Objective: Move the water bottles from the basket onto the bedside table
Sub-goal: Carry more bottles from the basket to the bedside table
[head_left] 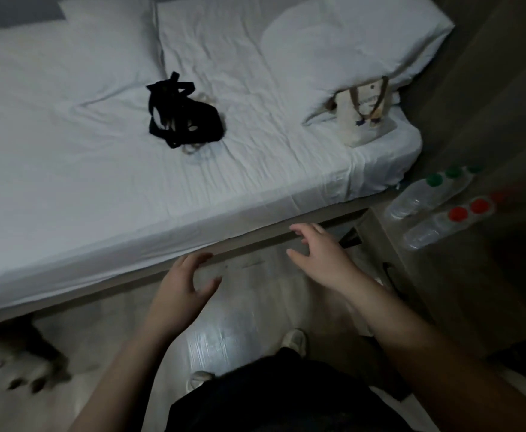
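Water bottles [433,207] stand in two rows on the bedside table [461,275] at the right, one row with green caps, the other with red caps, just beside the bed's [130,188] corner. Both hands hover over the floor near the bed edge, empty: the left hand [183,285] and the right hand [318,254] have fingers spread and loosely curled. A black bag [183,115] and a cream tote [364,113] lie on the bed.

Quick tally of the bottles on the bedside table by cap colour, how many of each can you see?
Green-capped bottles: 3, the furthest one cut by shadow
Red-capped bottles: 3, the furthest cap dim and blurred
Total: 6 on the bedside table
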{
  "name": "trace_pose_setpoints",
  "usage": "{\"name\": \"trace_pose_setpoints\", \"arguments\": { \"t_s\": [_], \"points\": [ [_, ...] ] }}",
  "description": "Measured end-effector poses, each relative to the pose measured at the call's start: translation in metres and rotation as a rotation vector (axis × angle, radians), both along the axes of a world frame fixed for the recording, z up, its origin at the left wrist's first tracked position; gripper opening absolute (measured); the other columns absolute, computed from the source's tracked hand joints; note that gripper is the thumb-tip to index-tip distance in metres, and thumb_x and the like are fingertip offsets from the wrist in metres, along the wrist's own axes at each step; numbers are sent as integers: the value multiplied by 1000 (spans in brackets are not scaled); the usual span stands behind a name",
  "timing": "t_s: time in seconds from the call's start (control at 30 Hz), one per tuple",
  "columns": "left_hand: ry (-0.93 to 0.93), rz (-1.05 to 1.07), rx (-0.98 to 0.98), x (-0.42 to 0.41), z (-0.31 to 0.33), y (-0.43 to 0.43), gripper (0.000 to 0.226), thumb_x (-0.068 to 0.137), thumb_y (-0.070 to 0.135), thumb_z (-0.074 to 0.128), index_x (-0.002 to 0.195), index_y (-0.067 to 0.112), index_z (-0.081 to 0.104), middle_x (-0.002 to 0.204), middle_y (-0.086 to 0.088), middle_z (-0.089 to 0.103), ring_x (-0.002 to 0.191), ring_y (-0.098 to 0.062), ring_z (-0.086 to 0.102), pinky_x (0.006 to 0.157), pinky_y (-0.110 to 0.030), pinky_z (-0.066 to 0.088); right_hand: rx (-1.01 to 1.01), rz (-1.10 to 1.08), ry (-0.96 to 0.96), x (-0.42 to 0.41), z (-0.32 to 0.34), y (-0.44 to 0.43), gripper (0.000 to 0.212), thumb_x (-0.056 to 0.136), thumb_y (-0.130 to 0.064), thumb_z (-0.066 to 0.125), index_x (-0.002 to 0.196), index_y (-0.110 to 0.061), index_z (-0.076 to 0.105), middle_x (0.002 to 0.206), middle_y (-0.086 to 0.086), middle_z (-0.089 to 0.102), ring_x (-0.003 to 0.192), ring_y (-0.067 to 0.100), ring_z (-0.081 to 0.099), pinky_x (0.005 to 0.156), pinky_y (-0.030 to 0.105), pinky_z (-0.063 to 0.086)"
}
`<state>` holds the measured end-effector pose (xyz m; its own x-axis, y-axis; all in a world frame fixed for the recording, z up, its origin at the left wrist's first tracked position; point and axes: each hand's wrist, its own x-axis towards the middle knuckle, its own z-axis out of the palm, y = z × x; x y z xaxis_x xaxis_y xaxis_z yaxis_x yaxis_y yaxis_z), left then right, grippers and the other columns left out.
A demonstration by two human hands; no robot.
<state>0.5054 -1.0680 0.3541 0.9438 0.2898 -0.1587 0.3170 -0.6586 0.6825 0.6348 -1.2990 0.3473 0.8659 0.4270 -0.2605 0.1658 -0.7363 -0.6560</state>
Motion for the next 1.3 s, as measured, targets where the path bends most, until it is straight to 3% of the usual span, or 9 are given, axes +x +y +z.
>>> {"name": "trace_pose_setpoints", "arguments": {
  "t_s": [0.13,0.27,0.43,0.7,1.07,1.2,1.3],
  "points": [
    [2,64,-1,-57,-1,57,40,82,25,68,120,23,56,117,8,56,107,-6,52,91,-30,46,18,97,34,-40,1,70,42,85,-25,64,125,-18,54,118,4,59,99,17,59,90,31,49],
    [13,190,-26,-126,-3,122,38,82,23,68,119,20,57,114,7,56,107,-9,53,91,-30,44,11,225,77,-91,-6,143,41,84,-31,64,123,-25,54,108,-2,59,92,14,60,88,36,52],
    [6,363,-20,-209,-5,191,39,83,25,67,120,20,57,116,8,56,106,-4,49,92,-29,43,-8,401,99,-145,-6,234,41,86,-30,63,125,-24,53,108,-2,59,91,14,60,88,32,51],
    [-33,620,-59,-319,-8,251,38,82,23,68,118,20,58,115,5,58,108,-10,55,93,-30,45,30,706,47,-217,3,366,43,86,-25,63,127,-19,53,106,-1,59,83,13,56,85,28,47],
    [-68,816,-32,-365,-12,348,36,83,22,67,117,18,59,109,4,56,100,-12,54,82,-26,41,-55,921,17,-247,-7,488,43,85,-27,63,127,-23,52,104,-6,56,85,14,59,86,31,50],
    [-61,844,-63,-378,-28,407,35,83,23,66,117,19,59,111,8,54,106,-8,53,87,-28,43,-82,961,42,-260,-25,557,44,87,-28,62,129,-21,50,106,-5,54,84,13,56,86,30,48],
    [-37,851,-80,-387,-40,465,34,83,22,66,117,20,59,112,4,55,103,-9,53,82,-28,43,-101,971,69,-275,-38,620,44,87,-28,61,130,-21,49,106,-6,53,85,13,55,85,28,46]
  ]
}}
